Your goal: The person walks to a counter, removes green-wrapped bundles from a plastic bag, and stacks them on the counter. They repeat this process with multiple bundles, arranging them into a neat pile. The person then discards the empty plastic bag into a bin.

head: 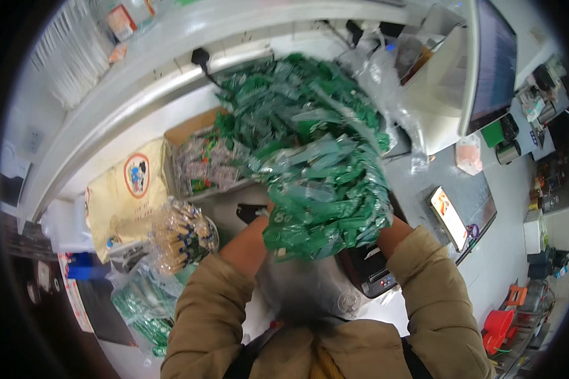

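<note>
A large heap of green plastic-wrapped packets [329, 199] fills the middle of the view, with the nearer bundle lifted between my forearms. My left hand [261, 225] goes under its left side, and only the wrist end shows. On the other side my right hand [390, 233] supports the bundle, its fingers hidden beneath the packets. More green packets [294, 90] are heaped behind, against the wall. Below the bundle, partly covered, is a black printer [372, 272]. A translucent plastic bag [308, 284] lies close to my body, blurred.
Left stand a cardboard box of small packets [204, 163], a cream bag [128, 189], a tub of plastic-wrapped sticks [185, 232] and a bag of green packets [147, 303]. Right are a monitor [490, 71] and a lit phone [448, 215]. A white shelf [137, 71] overhangs the back.
</note>
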`<state>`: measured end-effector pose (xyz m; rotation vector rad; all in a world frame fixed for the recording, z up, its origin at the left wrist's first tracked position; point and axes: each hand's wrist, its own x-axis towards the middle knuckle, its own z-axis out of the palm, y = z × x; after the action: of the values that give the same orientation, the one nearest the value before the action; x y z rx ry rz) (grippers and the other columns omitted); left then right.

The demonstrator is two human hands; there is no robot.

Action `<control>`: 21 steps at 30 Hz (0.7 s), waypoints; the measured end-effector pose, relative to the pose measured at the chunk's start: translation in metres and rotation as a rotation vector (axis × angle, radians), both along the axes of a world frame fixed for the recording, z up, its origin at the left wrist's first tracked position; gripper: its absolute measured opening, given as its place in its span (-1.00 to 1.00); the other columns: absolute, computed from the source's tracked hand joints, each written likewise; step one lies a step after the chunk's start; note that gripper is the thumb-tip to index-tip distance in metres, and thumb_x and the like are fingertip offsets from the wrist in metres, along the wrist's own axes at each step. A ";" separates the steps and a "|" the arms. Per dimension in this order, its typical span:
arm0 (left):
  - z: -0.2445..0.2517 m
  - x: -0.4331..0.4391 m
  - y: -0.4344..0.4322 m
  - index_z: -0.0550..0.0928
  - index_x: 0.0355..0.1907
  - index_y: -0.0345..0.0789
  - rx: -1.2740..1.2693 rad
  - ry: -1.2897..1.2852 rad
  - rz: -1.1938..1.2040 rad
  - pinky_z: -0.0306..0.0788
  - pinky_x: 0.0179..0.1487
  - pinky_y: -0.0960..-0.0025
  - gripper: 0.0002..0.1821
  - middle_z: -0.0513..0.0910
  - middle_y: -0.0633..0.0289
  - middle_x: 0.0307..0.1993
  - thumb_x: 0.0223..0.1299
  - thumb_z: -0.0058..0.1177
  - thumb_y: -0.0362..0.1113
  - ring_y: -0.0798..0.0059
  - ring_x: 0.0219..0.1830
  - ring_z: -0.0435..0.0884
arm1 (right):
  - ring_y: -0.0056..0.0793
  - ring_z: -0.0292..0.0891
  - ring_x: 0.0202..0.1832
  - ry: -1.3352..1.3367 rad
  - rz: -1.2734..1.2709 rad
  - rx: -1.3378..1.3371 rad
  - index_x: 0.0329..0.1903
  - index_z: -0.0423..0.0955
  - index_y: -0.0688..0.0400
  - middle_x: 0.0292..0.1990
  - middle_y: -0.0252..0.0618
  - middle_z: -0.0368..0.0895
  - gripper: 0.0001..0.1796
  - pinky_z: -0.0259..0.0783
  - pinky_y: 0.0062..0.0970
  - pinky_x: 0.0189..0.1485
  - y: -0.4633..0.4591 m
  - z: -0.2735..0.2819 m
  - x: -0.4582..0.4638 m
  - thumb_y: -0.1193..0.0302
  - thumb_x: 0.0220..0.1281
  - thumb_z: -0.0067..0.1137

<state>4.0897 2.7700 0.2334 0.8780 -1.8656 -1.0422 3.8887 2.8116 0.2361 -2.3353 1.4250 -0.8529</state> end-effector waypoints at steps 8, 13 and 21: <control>-0.007 -0.003 -0.005 0.46 0.04 -0.30 0.016 0.005 0.050 0.35 0.07 0.24 -0.54 0.47 0.09 0.05 0.08 0.16 -0.21 0.24 0.08 0.42 | -0.25 0.47 -0.05 -0.132 -0.002 0.152 -0.01 0.43 0.23 -0.06 -0.09 0.53 -0.66 0.35 -0.37 0.07 -0.005 0.003 -0.005 0.57 0.12 -0.08; -0.006 -0.013 -0.012 0.46 0.04 -0.30 0.031 0.016 0.057 0.34 0.07 0.23 -0.54 0.47 0.08 0.05 0.08 0.16 -0.21 0.23 0.08 0.41 | -0.27 0.47 -0.06 -0.490 -0.298 0.401 0.00 0.43 0.27 -0.07 -0.08 0.53 -0.65 0.35 -0.40 0.07 0.032 0.086 -0.028 0.62 0.13 -0.14; 0.000 -0.021 -0.011 0.46 0.03 -0.31 0.021 0.042 0.046 0.33 0.08 0.21 -0.56 0.46 0.06 0.06 0.09 0.16 -0.23 0.20 0.10 0.40 | 0.15 -0.16 0.37 0.368 -0.042 -0.253 0.27 0.26 -0.11 0.35 0.02 -0.02 0.00 -0.16 0.18 0.29 0.030 0.167 0.033 -0.29 -0.31 0.17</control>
<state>4.0685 2.7589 0.2331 0.9009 -1.7947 -1.0455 3.9212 2.8413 0.4028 -2.7759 1.5890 -0.6702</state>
